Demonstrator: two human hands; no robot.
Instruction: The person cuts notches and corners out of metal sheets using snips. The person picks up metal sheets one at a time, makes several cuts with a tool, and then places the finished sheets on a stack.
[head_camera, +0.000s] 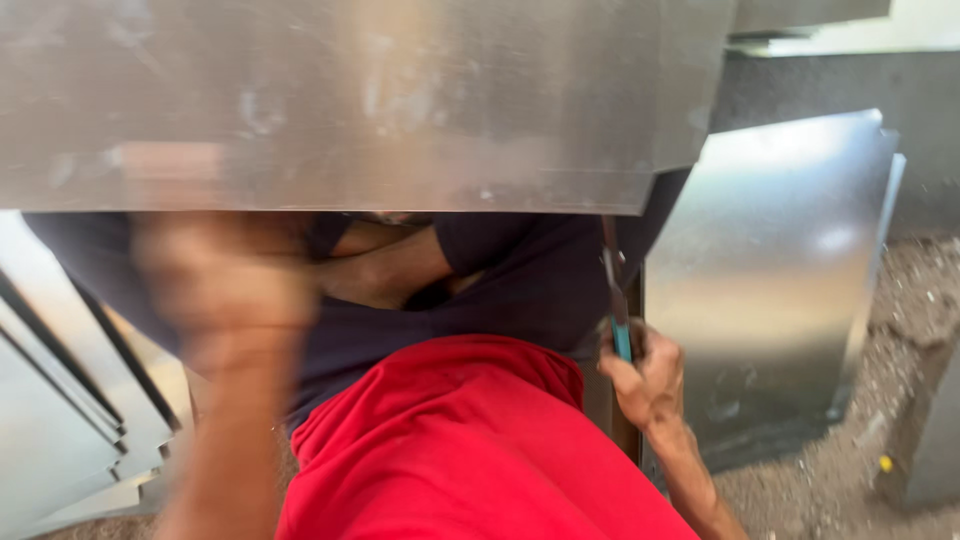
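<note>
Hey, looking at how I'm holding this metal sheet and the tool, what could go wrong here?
1. The sheet metal panel sits close over your lap; its bare lower edge could cut the left hand, which is blurred right beneath it.
2. The right hand grips a teal-handled tool near the panel's corner; a slip could jab your leg.
3. The loose sheets leaning alongside could tip over.

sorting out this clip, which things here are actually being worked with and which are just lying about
In use:
- right hand gripping a teal-handled tool
- large metal sheet across the top, the tool reaching up to its lower edge
- left hand, blurred, just below that sheet

Lying about:
- leaning metal sheet on the right
- stacked sheets at left
- gravel floor
</note>
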